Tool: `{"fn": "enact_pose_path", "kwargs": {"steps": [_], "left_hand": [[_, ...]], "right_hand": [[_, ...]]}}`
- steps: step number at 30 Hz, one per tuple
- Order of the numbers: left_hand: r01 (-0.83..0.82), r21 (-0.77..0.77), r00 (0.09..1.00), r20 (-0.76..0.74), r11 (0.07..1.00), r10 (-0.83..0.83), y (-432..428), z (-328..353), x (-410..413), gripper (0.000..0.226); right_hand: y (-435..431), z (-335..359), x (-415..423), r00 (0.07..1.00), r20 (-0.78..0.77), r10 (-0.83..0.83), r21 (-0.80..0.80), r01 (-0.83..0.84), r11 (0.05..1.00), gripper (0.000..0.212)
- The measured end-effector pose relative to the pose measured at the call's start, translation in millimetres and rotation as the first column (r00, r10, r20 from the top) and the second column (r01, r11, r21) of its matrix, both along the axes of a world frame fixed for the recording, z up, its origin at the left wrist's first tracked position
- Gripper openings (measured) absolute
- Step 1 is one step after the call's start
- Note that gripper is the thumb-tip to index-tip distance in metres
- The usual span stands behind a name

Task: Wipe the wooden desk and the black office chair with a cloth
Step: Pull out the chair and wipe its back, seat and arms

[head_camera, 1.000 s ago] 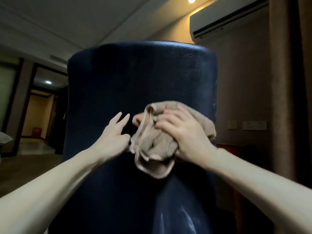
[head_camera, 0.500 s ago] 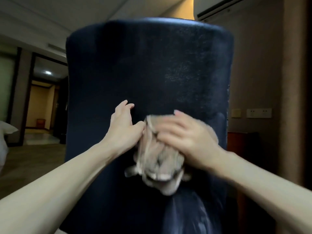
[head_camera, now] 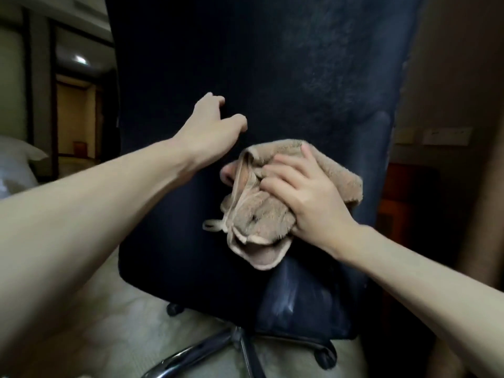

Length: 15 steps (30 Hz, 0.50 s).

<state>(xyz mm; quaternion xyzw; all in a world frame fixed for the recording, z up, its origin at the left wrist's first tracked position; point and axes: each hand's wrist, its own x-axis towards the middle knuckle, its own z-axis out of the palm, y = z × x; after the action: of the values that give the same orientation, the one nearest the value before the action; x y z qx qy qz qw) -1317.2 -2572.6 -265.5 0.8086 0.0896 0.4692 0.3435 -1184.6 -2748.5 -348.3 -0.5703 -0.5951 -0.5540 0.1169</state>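
Two hands are on the job. My right hand (head_camera: 308,203) has its fingers (head_camera: 283,166) spread and bent over the bunched tan cloth (head_camera: 261,216), pressing it flat against the back of the black office chair (head_camera: 272,64). A thumb tip shows at the cloth's left fold, so the hand grips as well as presses. My left hand (head_camera: 210,126) rests higher and to the left on the same backrest, its fingertips (head_camera: 215,100) bent against the upholstery and the thumb held out, holding nothing.

Half a second ago the left hand touched the cloth's edge; now it sits apart from it, up and to the left. The cloth has travelled down the backrest and lies in its lower half, right of centre. The view has dropped as well: the backrest's top edge has left the picture, and the chrome base (head_camera: 191,353) has come in below.

By count I see one cloth, one chair and two casters, one (head_camera: 174,309) under the backrest's left side and one (head_camera: 324,356) at the lower right, both on pale carpet (head_camera: 122,323). A white pillow (head_camera: 16,159) lies at the far left. Two wall plates (head_camera: 447,136) sit on the wall to the right of the chair.
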Motion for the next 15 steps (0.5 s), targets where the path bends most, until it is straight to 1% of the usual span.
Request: {"fn": "enact_pose_path", "kwargs": {"steps": [2, 4, 5, 6, 8, 10, 11, 15], "left_hand": [[-0.017, -0.008, 1.000, 0.012, 1.000, 0.017, -2.8, -13.1, -0.9, 0.069], [-0.055, 0.008, 0.998, 0.026, 0.998, 0.055, -8.0, -32.8, -1.7, 0.063], [-0.076, 0.019, 0.997, 0.032, 0.997, 0.075, -11.9, -43.7, -1.9, 0.059], [-0.091, 0.027, 0.995, 0.041, 0.996, 0.090, -16.1, -53.5, -1.5, 0.056], [-0.116, 0.011, 0.991, 0.076, 0.993, 0.114, -22.5, -68.7, 0.3, 0.051], [-0.144, -0.030, 0.985, 0.089, 0.989, 0.146, -26.0, -77.1, 0.5, 0.047], [-0.154, -0.045, 0.985, 0.078, 0.987, 0.157, -26.6, -79.8, 0.3, 0.046], [-0.160, -0.076, 0.987, 0.020, 0.984, 0.162, -21.4, -83.7, 0.6, 0.041]], "right_hand": [[-0.5, -33.9, -2.9, 1.000, -0.006, 0.026, -0.104, -0.026, 0.994, 0.021], [-2.6, -68.3, -6.9, 0.999, 0.015, 0.039, -0.270, -0.033, 0.962, 0.019], [-4.1, -81.3, -8.9, 0.998, 0.048, 0.030, -0.347, -0.012, 0.938, 0.017], [-6.0, -88.0, -9.9, 0.996, 0.090, 0.014, -0.402, 0.023, 0.915, 0.017], [-8.8, -80.8, -10.8, 0.988, 0.152, 0.015, -0.462, 0.057, 0.885, 0.018], [-9.7, -58.1, -12.1, 0.978, 0.193, 0.077, -0.475, 0.024, 0.880, 0.016], [-10.1, -44.0, -12.8, 0.969, 0.224, 0.109, -0.457, 0.005, 0.890, 0.015], [-14.7, 19.4, -17.2, 0.923, 0.347, 0.164, -0.314, -0.051, 0.948, 0.016]]}}
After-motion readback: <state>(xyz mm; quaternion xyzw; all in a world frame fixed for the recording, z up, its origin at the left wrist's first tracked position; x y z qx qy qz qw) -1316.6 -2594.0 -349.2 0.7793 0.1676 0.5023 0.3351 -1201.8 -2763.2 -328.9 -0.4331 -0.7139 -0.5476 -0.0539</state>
